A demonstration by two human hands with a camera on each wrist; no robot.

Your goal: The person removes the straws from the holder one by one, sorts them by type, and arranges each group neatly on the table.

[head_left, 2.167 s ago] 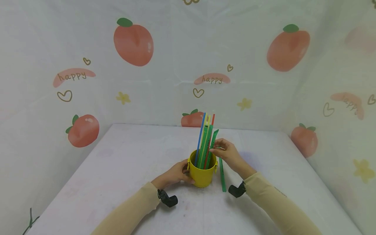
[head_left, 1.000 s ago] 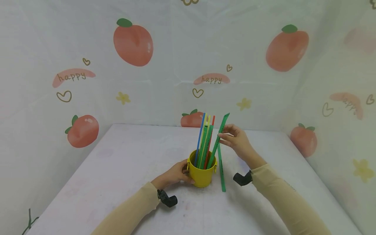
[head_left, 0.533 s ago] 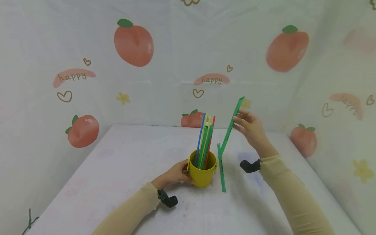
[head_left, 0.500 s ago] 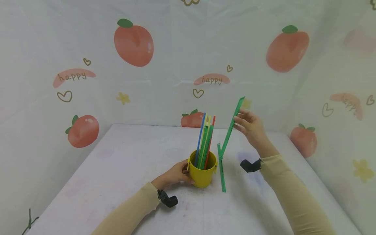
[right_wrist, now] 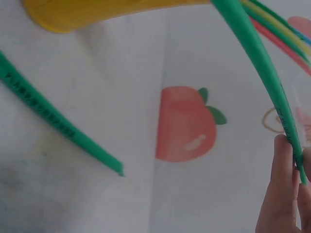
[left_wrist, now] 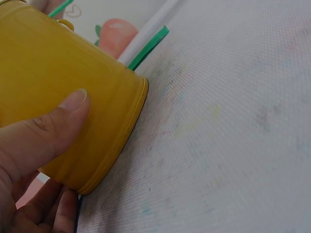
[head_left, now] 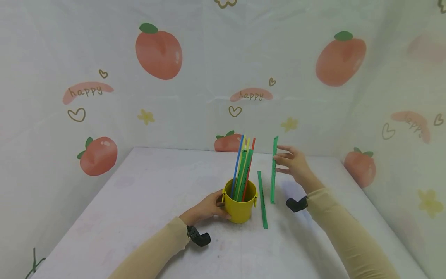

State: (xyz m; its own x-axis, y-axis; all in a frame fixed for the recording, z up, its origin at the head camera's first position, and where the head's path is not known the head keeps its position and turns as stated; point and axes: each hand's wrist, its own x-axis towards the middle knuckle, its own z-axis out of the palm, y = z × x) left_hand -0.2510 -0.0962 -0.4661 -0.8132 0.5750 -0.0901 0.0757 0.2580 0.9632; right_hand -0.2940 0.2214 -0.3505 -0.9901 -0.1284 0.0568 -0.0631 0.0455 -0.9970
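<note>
Steadying the yellow bucket point(head_left: 238, 214): left hand point(head_left: 208, 205) is curling round its side, thumb pressing the wall. Right hand point(head_left: 295, 163) is pinching the held green stick point(head_left: 273, 186) around mid-length, holding it nearly upright, right of the bucket and apart from it. Loose green stick point(head_left: 263, 201) is lying on the table point(head_left: 156, 201) between the two.

Progress (judged): part-done — two green sticks are sitting outside the bucket; other green sticks point(head_left: 247, 170) are leaning inside with a blue stick point(head_left: 238, 161), a red stick point(head_left: 253, 146) and yellow sticks point(head_left: 248, 142). Exact count is not showing. Remaining: held stick is awaiting a resting place.

Writing: "happy" is repeating across the backdrop point(head_left: 195, 58); dark print is running along the green sticks — too blurred for reading. No brand is showing legibly.
</note>
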